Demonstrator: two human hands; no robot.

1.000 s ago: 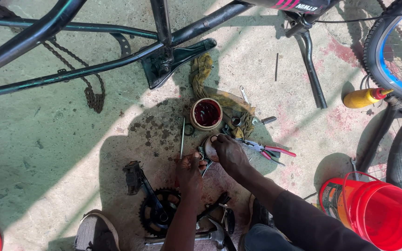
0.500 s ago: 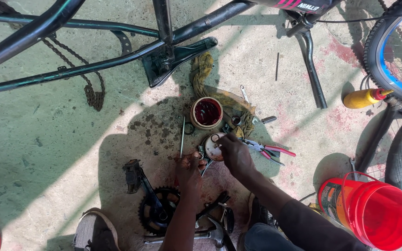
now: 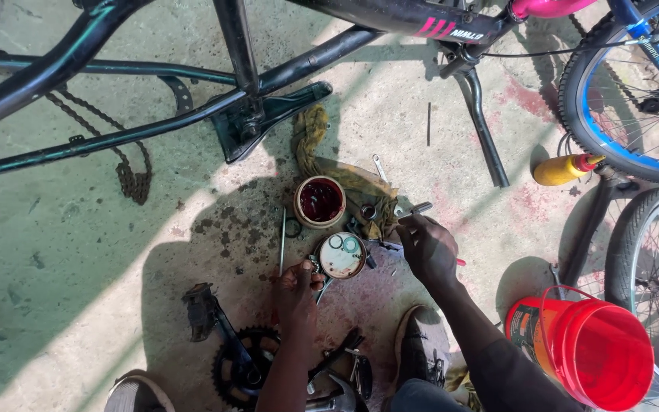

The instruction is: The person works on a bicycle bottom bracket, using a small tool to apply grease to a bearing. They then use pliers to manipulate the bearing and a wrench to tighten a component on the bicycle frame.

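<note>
Reaching low over grimy concrete, left hand [image 3: 297, 288] pinching round lid [image 3: 342, 255], right hand [image 3: 427, 246] gripping small metal part [image 3: 415, 209].

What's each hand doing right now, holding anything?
Left hand: fingers curled at the edge of the round lid of small parts; grip cannot be told.
Right hand: closed around a small metal part over the rag.

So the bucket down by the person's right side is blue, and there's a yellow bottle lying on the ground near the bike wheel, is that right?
Not quite. The bucket by the person's right side is red, not blue, as the head view shows. The rest holds: a yellow bottle lies on the ground near the bike wheel.
</note>
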